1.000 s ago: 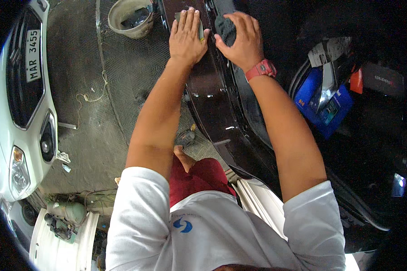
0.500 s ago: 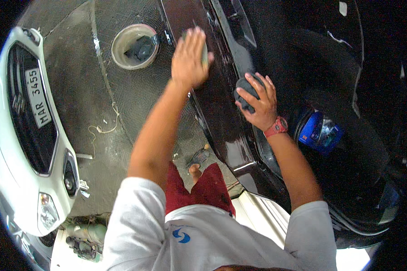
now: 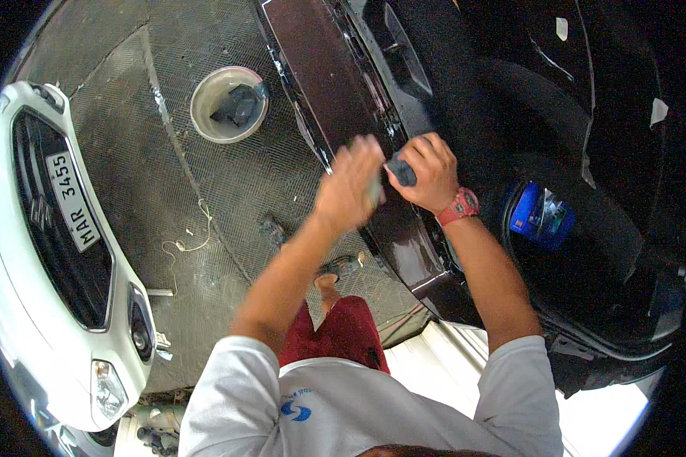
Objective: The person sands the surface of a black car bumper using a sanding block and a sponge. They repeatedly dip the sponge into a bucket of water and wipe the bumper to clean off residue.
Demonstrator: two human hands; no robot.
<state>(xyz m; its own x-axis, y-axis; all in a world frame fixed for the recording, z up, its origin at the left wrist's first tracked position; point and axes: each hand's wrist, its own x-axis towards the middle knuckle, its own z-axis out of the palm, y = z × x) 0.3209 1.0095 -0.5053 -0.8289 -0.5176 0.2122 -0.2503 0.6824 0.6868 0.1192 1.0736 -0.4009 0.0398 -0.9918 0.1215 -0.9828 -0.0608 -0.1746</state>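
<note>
My left hand (image 3: 352, 183) is over the near part of a dark maroon car panel (image 3: 320, 84), blurred by motion. Under its palm and fingers shows the greenish edge of a thin pad (image 3: 375, 190). Close to its right, my right hand (image 3: 431, 171) is closed round a dark grey wad (image 3: 402, 173); whether it is cloth or sponge I cannot tell. The wad's end sticks out on the thumb side, toward my left hand. A red watch (image 3: 459, 205) is on the right wrist. The panel has a glossy, wet-looking surface.
A pale round bucket (image 3: 198, 114) with dark pieces inside stands on the ridged floor left of the panel. A white car (image 3: 23, 305) is at far left. A thin cord (image 3: 198, 245) lies between. Inside the dark car, a blue packet (image 3: 537, 217) sits at right.
My left hand has come back toward me along the panel and closer to my right hand. My right hand has turned from fingers spread over the wad to closed round it.
</note>
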